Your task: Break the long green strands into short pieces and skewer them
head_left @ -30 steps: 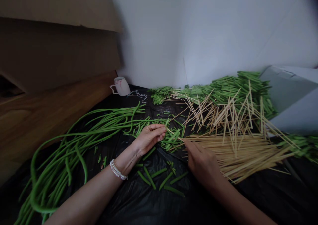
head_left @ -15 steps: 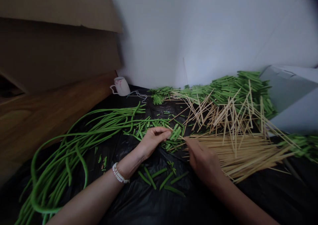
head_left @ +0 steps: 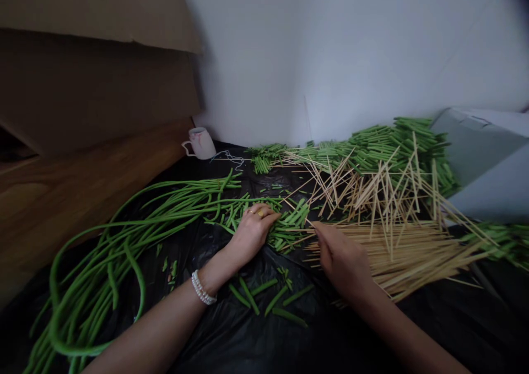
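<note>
My right hand [head_left: 345,261] pinches the near end of a thin bamboo skewer [head_left: 309,221]. Short cut green bean pieces [head_left: 298,215] lie across its far part and seem to be threaded on it. My left hand [head_left: 254,229], with rings on a finger and a white beaded bracelet at the wrist, reaches into the heap of cut bean pieces [head_left: 285,239]. Its fingers are curled together with the tips low; whatever they grip is hidden. Long uncut green beans [head_left: 124,236] lie in a loose bundle to the left.
Loose bamboo skewers [head_left: 413,253] lie stacked at the right. Behind them, more skewers stick out from piled green bean rows [head_left: 384,148]. A white mug [head_left: 202,144] stands by the wall, near a cardboard box [head_left: 103,82]. Black plastic sheeting [head_left: 231,341] covers the surface.
My left hand has moved off the skewer, slightly left and down into the cut bean pieces, and turned knuckles up. My right hand, still holding the skewer, has shifted slightly right.
</note>
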Demonstrator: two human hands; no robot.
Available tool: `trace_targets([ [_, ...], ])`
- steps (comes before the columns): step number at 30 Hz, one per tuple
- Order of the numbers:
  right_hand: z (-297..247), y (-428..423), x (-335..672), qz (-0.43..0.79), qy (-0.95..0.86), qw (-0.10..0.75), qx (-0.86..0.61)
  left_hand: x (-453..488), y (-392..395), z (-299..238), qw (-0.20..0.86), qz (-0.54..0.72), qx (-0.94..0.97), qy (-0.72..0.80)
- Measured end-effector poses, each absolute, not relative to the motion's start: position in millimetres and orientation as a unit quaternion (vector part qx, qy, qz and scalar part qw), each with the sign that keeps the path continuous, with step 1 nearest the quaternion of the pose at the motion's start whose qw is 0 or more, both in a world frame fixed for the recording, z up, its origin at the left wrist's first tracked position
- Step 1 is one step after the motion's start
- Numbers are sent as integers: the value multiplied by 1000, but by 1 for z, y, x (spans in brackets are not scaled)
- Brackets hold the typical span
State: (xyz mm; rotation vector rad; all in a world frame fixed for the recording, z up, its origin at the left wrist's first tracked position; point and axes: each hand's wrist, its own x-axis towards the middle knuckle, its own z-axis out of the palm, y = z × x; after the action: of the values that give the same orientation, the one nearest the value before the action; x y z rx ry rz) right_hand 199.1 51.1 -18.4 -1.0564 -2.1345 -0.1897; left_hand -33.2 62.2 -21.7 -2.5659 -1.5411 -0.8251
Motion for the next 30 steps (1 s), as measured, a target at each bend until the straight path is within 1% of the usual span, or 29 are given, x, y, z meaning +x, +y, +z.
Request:
trace_targets([
  [5, -20, 50, 198, -68, -833, 363, -412, -35, 62, -18, 23, -273, -805, -527],
  [8, -20, 50, 198, -66, -832, 368, -410, -35, 61, -14, -8, -305, -786, -538],
  [10, -20, 49, 198, -68, -832, 369, -410, -35, 61, -11, -46, -358, -759, -542],
  [12, -19, 48, 197, -67, -834, 370, -404, -33, 61, -8, -119, -431, -708, -547],
  [15, -18, 47, 197, -66, -838, 371, -395, -31, 64, -5, -313, -515, -595, -532],
  [17, -18, 47, 196, -70, -841, 364, -394, -29, 65, -5, -439, -538, -517, -500],
  [18, -18, 46, 196, -71, -843, 359, -395, -28, 65, -5, -484, -544, -484, -485],
  [20, -19, 46, 195, -66, -848, 347, -396, -27, 65, -4, -536, -552, -438, -465],
  [24, -19, 45, 195, -55, -851, 330, -404, -25, 63, 0, -569, -556, -407, -449],
  [30, -20, 44, 195, -43, -856, 318, -405, -24, 62, 1, -575, -555, -406, -442],
])
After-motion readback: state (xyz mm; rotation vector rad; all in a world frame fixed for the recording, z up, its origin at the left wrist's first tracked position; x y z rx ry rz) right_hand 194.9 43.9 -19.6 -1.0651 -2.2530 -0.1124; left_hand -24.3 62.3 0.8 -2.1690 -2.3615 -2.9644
